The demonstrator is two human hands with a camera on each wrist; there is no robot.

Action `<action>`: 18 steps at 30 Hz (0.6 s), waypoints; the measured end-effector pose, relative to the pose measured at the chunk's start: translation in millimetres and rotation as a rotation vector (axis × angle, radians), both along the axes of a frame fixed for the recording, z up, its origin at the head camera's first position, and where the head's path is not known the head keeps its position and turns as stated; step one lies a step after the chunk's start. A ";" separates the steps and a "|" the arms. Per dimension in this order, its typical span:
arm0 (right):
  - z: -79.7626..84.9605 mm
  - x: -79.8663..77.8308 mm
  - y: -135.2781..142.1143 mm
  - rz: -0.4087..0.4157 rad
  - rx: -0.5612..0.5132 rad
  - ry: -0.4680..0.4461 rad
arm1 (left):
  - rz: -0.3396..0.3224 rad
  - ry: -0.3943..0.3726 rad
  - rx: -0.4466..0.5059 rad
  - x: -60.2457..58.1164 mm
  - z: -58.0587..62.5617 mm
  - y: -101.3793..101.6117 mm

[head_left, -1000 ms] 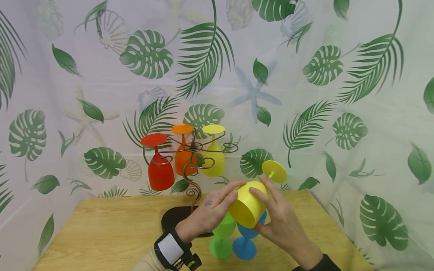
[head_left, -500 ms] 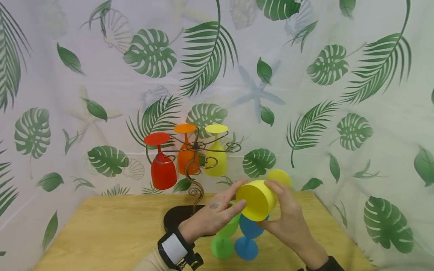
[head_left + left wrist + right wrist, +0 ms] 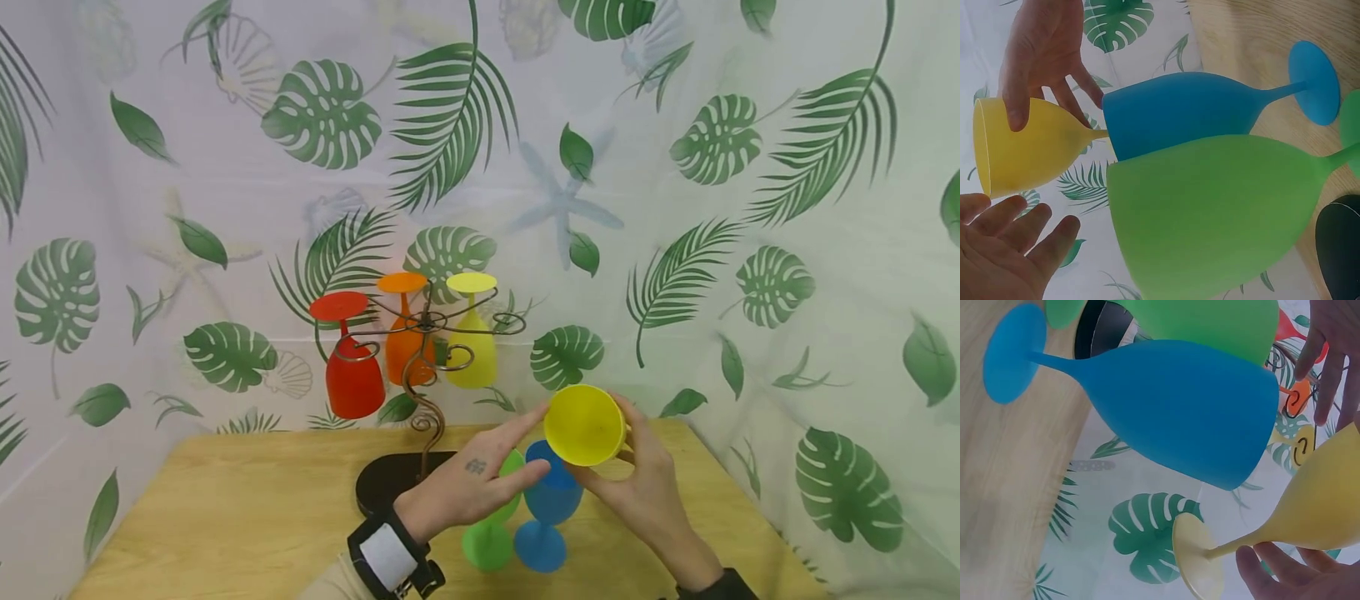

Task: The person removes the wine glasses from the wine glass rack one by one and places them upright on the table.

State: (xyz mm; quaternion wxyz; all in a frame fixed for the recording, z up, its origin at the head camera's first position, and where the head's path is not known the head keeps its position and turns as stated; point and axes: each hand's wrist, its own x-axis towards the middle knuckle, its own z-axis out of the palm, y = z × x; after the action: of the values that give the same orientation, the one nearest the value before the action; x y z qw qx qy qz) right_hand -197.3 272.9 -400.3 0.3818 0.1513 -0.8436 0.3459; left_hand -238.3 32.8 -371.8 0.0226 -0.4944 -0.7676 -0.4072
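My right hand [image 3: 645,483] grips a yellow goblet [image 3: 585,425] by its bowl, and the mouth faces my head camera. In the left wrist view, the right thumb lies along the bowl. My left hand [image 3: 472,487] is at the goblet's left side with fingers extended, its fingertips at or very near the rim. Just below stand a blue goblet [image 3: 553,496] and a green goblet [image 3: 487,546], both upright on the table. In the right wrist view the yellow goblet's stem and round foot [image 3: 1197,556] point away from the hands.
Behind on the left stands a metal goblet rack [image 3: 427,321] on a black base [image 3: 390,483]. A red goblet [image 3: 354,387], an orange goblet [image 3: 408,354] and another yellow goblet [image 3: 474,354] hang from it upside down. A leaf-print sheet backs the wooden table [image 3: 247,508].
The held yellow goblet has turned so its mouth faces the head camera and its foot is hidden there. The left fingers have straightened away from its bowl. The rack and standing goblets stay put.
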 end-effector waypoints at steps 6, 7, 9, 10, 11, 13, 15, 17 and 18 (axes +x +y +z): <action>-5.2 0.1 4.3 0.013 -0.090 -0.097 | -0.005 0.043 -0.034 0.1 -0.4 3.6; -6.0 0.4 4.8 0.012 -0.094 -0.103 | -0.007 0.047 -0.039 0.1 -0.3 4.7; -7.1 0.6 5.6 0.013 -0.098 -0.115 | -0.009 0.056 -0.050 -0.2 0.0 6.6; -7.4 0.8 5.8 0.014 -0.098 -0.118 | -0.007 0.059 -0.056 -0.3 0.1 7.5; -7.7 1.0 6.0 0.016 -0.099 -0.122 | -0.005 0.060 -0.063 -0.7 0.0 8.3; -8.2 1.6 6.4 0.019 -0.102 -0.126 | 0.000 0.061 -0.072 -1.4 0.6 10.3; -8.9 2.2 7.2 0.023 -0.107 -0.130 | 0.009 0.071 -0.089 -2.2 0.7 12.3; -10.3 2.6 8.5 0.023 -0.115 -0.137 | 0.014 0.077 -0.103 -3.0 0.9 14.9; -11.0 3.1 9.3 0.019 -0.121 -0.143 | 0.014 0.078 -0.111 -3.4 1.2 16.5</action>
State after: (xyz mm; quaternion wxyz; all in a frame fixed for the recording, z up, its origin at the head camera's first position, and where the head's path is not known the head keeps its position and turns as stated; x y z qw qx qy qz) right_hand -194.2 282.1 -411.4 0.3259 0.1110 -0.8447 0.4098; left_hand -241.7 49.3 -370.6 0.0280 -0.5052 -0.7908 -0.3444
